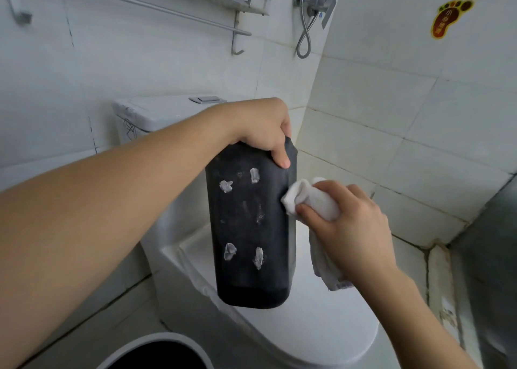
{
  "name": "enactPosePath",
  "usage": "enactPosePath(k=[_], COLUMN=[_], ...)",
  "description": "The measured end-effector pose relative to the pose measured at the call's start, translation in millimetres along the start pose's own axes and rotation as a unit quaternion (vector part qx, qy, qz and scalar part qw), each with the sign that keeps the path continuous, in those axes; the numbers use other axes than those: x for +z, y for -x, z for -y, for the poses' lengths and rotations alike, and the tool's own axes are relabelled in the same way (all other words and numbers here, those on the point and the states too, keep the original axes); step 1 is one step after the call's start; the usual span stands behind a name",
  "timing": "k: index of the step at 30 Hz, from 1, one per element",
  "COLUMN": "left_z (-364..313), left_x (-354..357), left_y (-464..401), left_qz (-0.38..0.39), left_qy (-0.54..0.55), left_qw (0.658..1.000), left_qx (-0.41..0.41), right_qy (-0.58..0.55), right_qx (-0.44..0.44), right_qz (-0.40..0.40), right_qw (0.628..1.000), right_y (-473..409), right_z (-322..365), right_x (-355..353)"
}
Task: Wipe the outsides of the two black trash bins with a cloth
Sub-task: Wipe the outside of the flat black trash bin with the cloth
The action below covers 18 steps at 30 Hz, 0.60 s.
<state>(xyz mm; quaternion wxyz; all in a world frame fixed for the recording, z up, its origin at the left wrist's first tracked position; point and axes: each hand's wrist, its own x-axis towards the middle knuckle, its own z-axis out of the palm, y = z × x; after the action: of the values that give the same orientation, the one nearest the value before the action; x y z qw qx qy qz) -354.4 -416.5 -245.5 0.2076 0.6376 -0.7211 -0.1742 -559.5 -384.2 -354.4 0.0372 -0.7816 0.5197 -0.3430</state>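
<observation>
i see my left hand (pixel 265 128) with its grip clenched on the rim of the black bin (pixel 250 228), held above the closed toilet (pixel 321 326). my right hand (pixel 349 223) grips the white cloth (pixel 305 198), pressed against the bin's right side.

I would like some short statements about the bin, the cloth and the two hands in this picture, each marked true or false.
1. The left hand grips the black bin at its upper end. True.
2. The right hand is empty. False: it holds a white cloth.
3. The cloth touches the right edge of the bin. True.
4. The bin stands on the floor. False: it is held in the air above the closed toilet lid.
5. The face of the bin toward the camera bears several whitish patches. True.
6. The cloth is dark blue. False: it is white.
</observation>
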Motion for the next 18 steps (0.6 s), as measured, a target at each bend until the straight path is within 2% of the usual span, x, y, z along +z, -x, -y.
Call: enactPosePath(k=[2, 6, 10, 12, 15, 18], left_z=[-6.0, -14.7, -19.0, -19.8, -13.1, 1.1], left_x=[1.5, 12.4, 14.1, 9.1, 2.8, -3.1], left_y=[-5.8, -14.7, -19.6, -20.4, -19.9, -16.1], left_qz=[-0.005, -0.037, 0.056, 0.088, 0.048, 0.031], left_qy=[-0.026, -0.144, -0.218, -0.180, -0.130, -0.059], left_qw=[1.000, 0.988, 0.974, 0.980, 0.990, 0.995], left_qx=[0.004, 0.038, 0.026, 0.016, 0.027, 0.075], right_qy=[-0.018, -0.031, -0.032, -0.032, -0.036, -0.048], right_qx=[0.010, 0.029, 0.051, 0.054, 0.061, 0.078], right_qz=[-0.013, -0.029, -0.028, -0.029, -0.031, -0.029], right_qw=[1.000, 0.999, 0.998, 0.998, 0.997, 0.995], right_y=[-4.3, -7.1, -9.5, -11.2, -12.3, -12.5], right_z=[1.6, 0.4, -6.3, -8.8, -12.3, -18.9], right_x=[-3.9, -4.0, -2.0, -1.5, 0.4, 0.0])
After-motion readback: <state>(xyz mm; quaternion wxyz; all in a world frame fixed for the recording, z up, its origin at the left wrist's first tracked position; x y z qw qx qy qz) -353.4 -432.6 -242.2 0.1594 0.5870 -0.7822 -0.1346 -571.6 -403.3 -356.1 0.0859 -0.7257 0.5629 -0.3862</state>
